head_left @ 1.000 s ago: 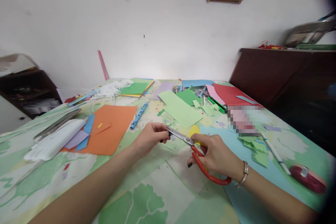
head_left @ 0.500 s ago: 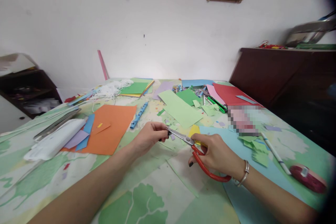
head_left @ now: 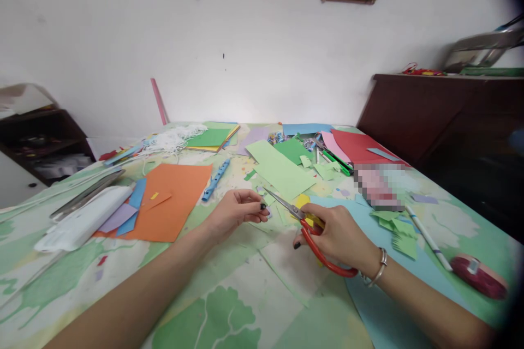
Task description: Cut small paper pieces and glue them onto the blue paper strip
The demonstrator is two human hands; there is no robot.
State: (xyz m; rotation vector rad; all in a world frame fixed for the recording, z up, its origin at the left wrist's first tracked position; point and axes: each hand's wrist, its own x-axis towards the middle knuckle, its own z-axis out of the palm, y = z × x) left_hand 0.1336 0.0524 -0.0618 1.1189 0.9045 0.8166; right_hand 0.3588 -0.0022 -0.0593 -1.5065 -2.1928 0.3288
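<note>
My right hand (head_left: 333,232) grips red-handled scissors (head_left: 313,244), whose metal blades point up and left and look closed. Just left of the blade tips, my left hand (head_left: 237,210) is closed in a pinch, thumb against fingers; whatever it pinches is too small or hidden to make out. Beyond the hands lies a light green paper sheet (head_left: 282,170) with small green scraps around it. A yellow paper piece (head_left: 303,202) shows behind the scissors. Under my right forearm spreads a light blue sheet (head_left: 379,272).
Orange paper (head_left: 176,202), a blue flute-like stick (head_left: 216,180) and a white case (head_left: 84,218) lie on the left. White string (head_left: 174,139) and stacked colored paper (head_left: 210,137) sit farther back. Fringed green pieces (head_left: 403,240), a white pen (head_left: 428,237) and a dark red object (head_left: 478,276) are at right.
The scissors have drawn slightly back from my left fingers, with the blade tips now apart from them. My left hand stays pinched in nearly the same place.
</note>
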